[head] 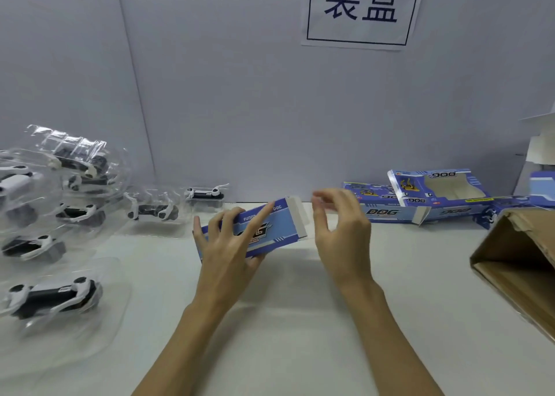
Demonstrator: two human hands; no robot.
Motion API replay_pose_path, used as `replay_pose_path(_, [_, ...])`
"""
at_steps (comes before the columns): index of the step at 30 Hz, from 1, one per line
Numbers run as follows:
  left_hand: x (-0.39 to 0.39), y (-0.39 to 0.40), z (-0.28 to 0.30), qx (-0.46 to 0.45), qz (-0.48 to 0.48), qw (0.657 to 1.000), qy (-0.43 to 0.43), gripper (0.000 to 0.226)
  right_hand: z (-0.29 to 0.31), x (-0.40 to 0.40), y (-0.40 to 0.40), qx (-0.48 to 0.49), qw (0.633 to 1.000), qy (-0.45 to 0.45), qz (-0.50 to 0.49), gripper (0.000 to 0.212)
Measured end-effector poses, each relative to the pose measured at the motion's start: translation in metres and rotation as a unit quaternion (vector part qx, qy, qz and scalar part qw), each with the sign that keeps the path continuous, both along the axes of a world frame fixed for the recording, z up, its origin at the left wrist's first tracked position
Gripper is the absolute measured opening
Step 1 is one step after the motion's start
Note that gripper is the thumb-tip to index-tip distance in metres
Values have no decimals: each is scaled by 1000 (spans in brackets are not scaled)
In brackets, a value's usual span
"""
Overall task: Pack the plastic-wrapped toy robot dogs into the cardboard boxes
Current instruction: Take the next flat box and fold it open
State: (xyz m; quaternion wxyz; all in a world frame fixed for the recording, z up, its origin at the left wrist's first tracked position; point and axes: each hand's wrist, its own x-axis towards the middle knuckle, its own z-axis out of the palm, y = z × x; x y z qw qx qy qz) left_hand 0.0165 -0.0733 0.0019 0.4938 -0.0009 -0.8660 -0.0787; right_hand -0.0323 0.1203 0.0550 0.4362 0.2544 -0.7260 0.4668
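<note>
Pale grey wall panels stand behind a white table (pixel 294 320), and a paper sign (pixel 362 10) with two large dark characters hangs on the wall at upper right. Above the middle of the table, the left hand (pixel 231 245) grips a blue toy box (pixel 264 230) printed with "DOG" lettering, the fingers spread over its upper face and the thumb underneath. The box lies tilted, with its far end higher, and a white end flap (pixel 297 215) stands open at its right end. Just beside that flap the right hand (pixel 339 227) hovers with fingers loosely curled and holding nothing; its fingertips (pixel 318 199) are blurred, so whether they touch the flap cannot be told. Along the left side of the table lie the plastic-wrapped toy robot dogs (pixel 51 203), black and white bodies in clear wrap, some heaped on one another, with one nearer dog (pixel 54 296) lying apart toward the front edge and two more (pixel 151 209) set out toward the wall. At the back right, flattened and half-formed blue boxes (pixel 432 197) of the same print lie in a loose pile against the wall. A brown cardboard carton (pixel 516 263) sits at the right edge, tipped so its open mouth faces left.
</note>
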Motion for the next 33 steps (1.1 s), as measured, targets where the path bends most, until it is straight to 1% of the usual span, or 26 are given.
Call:
replay_pose_path(2, [1, -2, 2, 37, -41, 998, 5, 90, 3, -4, 9, -41, 999, 35, -7, 16])
replay_pose_path(3, [1, -1, 3, 70, -67, 995, 6, 87, 5, -6, 12, -64, 997, 29, 15, 21])
replay_pose_path(4, [1, 1, 5, 100, -94, 991, 5, 86, 6, -6, 14, -91, 994, -4, 61, 27])
replay_pose_path(5, [2, 3, 6, 116, -113, 987, 2, 86, 7, -3, 13, -118, 984, -54, 120, 36])
replay_pose_path(6, [3, 4, 6, 115, -123, 986, 2, 86, 7, 0, 11, -139, 969, -101, 178, 45])
replay_pose_path(7, [4, 6, 6, 107, -130, 986, 3, 85, 6, 1, 8, -154, 957, -128, 212, 50])
replay_pose_path(8, [5, 6, 6, 109, -144, 984, 3, 84, 4, 1, 7, -166, 952, -137, 218, 53])
replay_pose_path(9, [6, 7, 7, 135, -173, 976, 4, 82, 2, 0, 6, -178, 951, -139, 213, 53])
replay_pose_path(10, [7, 7, 10, 190, -211, 959, 7, 80, 2, -2, 7, -191, 949, -144, 207, 55])
replay_pose_path(11, [9, 8, 13, 263, -248, 932, 10, 79, 3, -3, 8, -191, 947, -156, 206, 58])
replay_pose_path(13, [11, 10, 19, 399, -306, 865, -10, 81, 3, -8, 8, -134, 947, -182, 227, 63])
replay_pose_path(14, [12, 12, 20, 447, -329, 831, -36, 83, 2, -7, 7, -92, 946, -187, 249, 64])
replay_pose_path(16, [11, 13, 20, 500, -371, 777, -88, 86, -3, -5, 1, -37, 934, -189, 302, 67])
replay_pose_path(17, [11, 13, 20, 510, -389, 760, -105, 86, -5, -4, -3, -26, 931, -186, 313, 69])
replay_pose_path(18, [12, 12, 19, 511, -401, 751, -119, 86, -6, -3, -6, -21, 933, -182, 309, 72])
replay_pose_path(19, [12, 11, 19, 506, -408, 749, -133, 86, -7, -3, -7, -18, 938, -177, 296, 74])
replay_pose_path(21, [14, 7, 19, 490, -402, 755, -166, 85, -10, -6, -6, -8, 941, -187, 280, 79])
replay_pose_path(23, [14, 4, 20, 474, -372, 776, -185, 78, -12, -7, -2, 16, 929, -230, 288, 77])
replay_pose_path(25, [14, 4, 22, 462, -350, 797, -169, 73, -14, -8, -1, 24, 920, -262, 291, 62])
replay_pose_path(27, [14, 6, 23, 437, -347, 819, -133, 76, -12, -5, -3, -7, 922, -266, 283, 42])
replay_pose_path(28, [14, 7, 23, 426, -354, 824, -118, 77, -9, -2, -5, -28, 923, -265, 278, 35])
replay_pose_path(31, [15, 17, 21, 432, -394, 805, -98, 81, -5, 6, -13, -58, 913, -290, 280, 29])
replay_pose_path(32, [16, 19, 21, 436, -396, 803, -94, 80, -5, 7, -15, -61, 911, -294, 284, 35])
replay_pose_path(33, [17, 21, 22, 437, -392, 804, -92, 78, -7, 7, -16, -68, 908, -297, 288, 47])
